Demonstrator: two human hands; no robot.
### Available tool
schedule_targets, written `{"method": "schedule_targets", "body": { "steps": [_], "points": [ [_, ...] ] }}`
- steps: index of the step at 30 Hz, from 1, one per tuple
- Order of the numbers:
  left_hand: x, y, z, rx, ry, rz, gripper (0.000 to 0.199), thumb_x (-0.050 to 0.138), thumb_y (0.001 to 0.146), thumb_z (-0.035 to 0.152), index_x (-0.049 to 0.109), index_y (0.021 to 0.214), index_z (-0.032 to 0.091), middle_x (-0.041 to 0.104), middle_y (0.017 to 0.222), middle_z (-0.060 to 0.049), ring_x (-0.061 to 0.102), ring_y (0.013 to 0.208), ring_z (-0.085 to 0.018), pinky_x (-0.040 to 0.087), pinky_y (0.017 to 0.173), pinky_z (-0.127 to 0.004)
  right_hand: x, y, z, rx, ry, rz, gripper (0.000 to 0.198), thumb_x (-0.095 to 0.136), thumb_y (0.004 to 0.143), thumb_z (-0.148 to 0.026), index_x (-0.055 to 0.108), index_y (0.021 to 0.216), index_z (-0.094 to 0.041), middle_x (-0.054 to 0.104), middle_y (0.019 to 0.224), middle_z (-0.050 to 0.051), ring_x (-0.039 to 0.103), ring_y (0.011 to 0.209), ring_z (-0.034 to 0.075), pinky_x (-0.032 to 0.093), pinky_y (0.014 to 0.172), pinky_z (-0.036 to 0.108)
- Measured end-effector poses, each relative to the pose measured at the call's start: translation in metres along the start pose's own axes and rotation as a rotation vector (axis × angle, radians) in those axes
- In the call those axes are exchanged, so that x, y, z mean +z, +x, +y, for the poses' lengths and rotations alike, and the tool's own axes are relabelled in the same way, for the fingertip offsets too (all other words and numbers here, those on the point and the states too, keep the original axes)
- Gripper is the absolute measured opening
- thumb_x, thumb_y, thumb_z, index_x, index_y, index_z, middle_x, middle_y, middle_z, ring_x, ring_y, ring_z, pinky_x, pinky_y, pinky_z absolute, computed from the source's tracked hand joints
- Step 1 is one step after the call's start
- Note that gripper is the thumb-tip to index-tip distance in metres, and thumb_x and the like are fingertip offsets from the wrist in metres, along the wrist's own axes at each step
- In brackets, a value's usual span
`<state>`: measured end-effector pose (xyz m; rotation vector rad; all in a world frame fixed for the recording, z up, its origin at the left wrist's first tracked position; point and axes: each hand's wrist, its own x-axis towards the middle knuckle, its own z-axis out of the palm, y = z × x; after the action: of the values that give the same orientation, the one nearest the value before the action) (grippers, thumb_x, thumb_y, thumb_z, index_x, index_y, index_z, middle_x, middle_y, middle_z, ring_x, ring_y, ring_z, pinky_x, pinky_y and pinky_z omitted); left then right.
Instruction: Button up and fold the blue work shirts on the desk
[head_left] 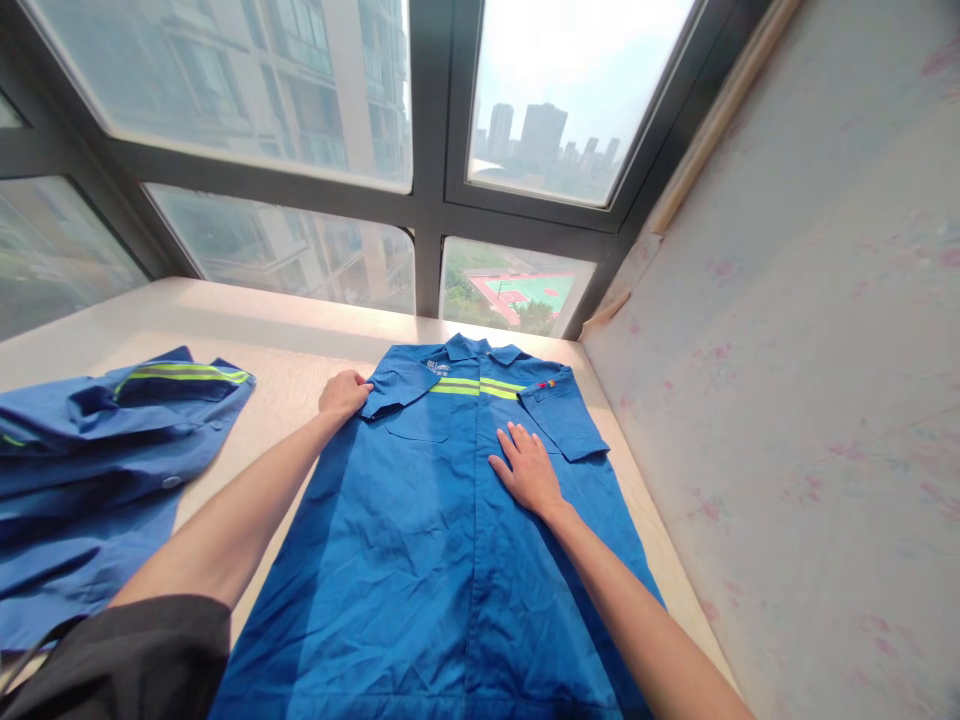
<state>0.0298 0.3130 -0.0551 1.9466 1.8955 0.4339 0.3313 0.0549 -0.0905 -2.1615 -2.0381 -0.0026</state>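
A blue short-sleeved work shirt point(420, 500) lies spread out, front side up, its collar toward the window. Yellow-green reflective stripes cross its chest, and white print shows near the left-hand sleeve. My left hand point(346, 394) is closed on the edge of that sleeve, which lies folded in over the chest. On the right of the shirt front, my right hand point(528, 465) rests flat with its fingers apart, just below the other sleeve, which is also turned inward and bears small coloured marks.
Another blue garment point(97, 480) with reflective stripes lies crumpled at the left on the pale wooden surface point(292, 350). Grey-framed windows point(431, 150) rise behind. A wall with floral paper point(787, 400) bounds the right side.
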Motion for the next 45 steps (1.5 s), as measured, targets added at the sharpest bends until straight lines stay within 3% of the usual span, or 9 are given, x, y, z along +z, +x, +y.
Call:
{"method": "schedule_targets", "body": {
  "steps": [7,12,15,18,21,26,35,40,45],
  "points": [
    [-0.003,-0.007,-0.001,0.031,0.110,0.009,0.035,0.057,0.083,0.046,0.072,0.103,0.021,0.073,0.114,-0.013,0.065,0.109,-0.033,0.050,0.087,-0.039,0.001,0.000,0.000,-0.001,0.001,-0.001,0.060,0.035,0.102,-0.052,0.041,0.151,-0.019,0.033,0.160,0.014,0.029,0.148,0.029,0.023,0.120,0.050],
    [-0.009,-0.011,0.002,0.062,0.192,0.033,0.053,0.053,0.084,0.047,0.064,0.121,0.012,0.066,0.125,-0.020,0.060,0.117,-0.036,0.048,0.093,-0.041,0.002,0.000,0.000,0.002,-0.013,-0.010,0.060,0.034,0.102,-0.051,0.041,0.151,-0.018,0.032,0.160,0.014,0.029,0.148,0.029,0.022,0.120,0.050],
    [-0.003,-0.021,0.013,0.282,0.302,0.066,0.060,0.045,0.090,0.049,0.053,0.136,0.011,0.053,0.143,-0.021,0.049,0.132,-0.035,0.040,0.105,-0.044,0.001,0.000,-0.001,0.003,-0.018,-0.017,0.060,0.035,0.103,-0.051,0.041,0.151,-0.017,0.032,0.160,0.015,0.028,0.149,0.030,0.022,0.120,0.049],
    [0.017,-0.035,0.026,0.533,0.365,-0.072,0.068,0.041,0.093,0.053,0.043,0.147,0.012,0.037,0.157,-0.018,0.027,0.148,-0.033,0.025,0.117,-0.046,0.000,0.000,0.000,0.000,-0.018,-0.018,0.060,0.034,0.103,-0.051,0.041,0.152,-0.018,0.032,0.160,0.014,0.028,0.149,0.029,0.021,0.120,0.049],
    [0.041,-0.049,0.032,0.563,0.400,-0.194,0.077,0.034,0.095,0.059,0.032,0.153,0.009,0.025,0.162,-0.019,0.016,0.152,-0.033,0.011,0.121,-0.053,0.001,0.000,0.000,0.001,-0.017,-0.021,0.060,0.033,0.103,-0.051,0.040,0.152,-0.018,0.031,0.160,0.014,0.027,0.149,0.029,0.021,0.121,0.049],
    [0.058,-0.059,0.028,0.573,0.410,-0.115,0.081,0.023,0.096,0.062,0.026,0.156,0.006,0.021,0.163,-0.019,0.013,0.153,-0.032,0.006,0.121,-0.054,0.002,0.000,0.000,0.009,-0.017,-0.032,0.060,0.033,0.103,-0.051,0.039,0.152,-0.018,0.031,0.161,0.013,0.026,0.149,0.029,0.020,0.121,0.048],
    [0.042,-0.066,0.054,0.672,0.612,0.014,0.064,0.036,0.098,0.044,0.039,0.150,0.006,0.029,0.160,-0.020,0.015,0.153,-0.029,-0.001,0.122,-0.052,-0.002,0.010,0.003,0.002,0.008,-0.026,0.061,0.034,0.102,-0.052,0.041,0.151,-0.017,0.032,0.160,0.015,0.027,0.149,0.030,0.019,0.121,0.049],
    [0.052,-0.118,0.096,0.611,0.543,0.107,0.058,0.035,0.091,0.009,0.041,0.148,0.002,0.030,0.159,-0.023,0.021,0.151,-0.032,0.012,0.121,-0.056,0.001,0.017,0.003,0.023,0.018,-0.004,0.060,0.037,0.102,-0.051,0.041,0.151,-0.017,0.032,0.160,0.016,0.028,0.148,0.031,0.020,0.120,0.050],
    [0.082,-0.216,0.121,0.701,0.282,0.001,0.055,0.045,0.094,0.027,0.045,0.143,0.003,0.042,0.152,-0.024,0.032,0.146,-0.035,0.031,0.116,-0.052,0.003,0.020,0.005,0.018,0.113,0.048,0.058,0.048,0.098,-0.046,0.046,0.148,-0.016,0.033,0.159,0.017,0.029,0.148,0.032,0.020,0.120,0.053]
  ]
}}
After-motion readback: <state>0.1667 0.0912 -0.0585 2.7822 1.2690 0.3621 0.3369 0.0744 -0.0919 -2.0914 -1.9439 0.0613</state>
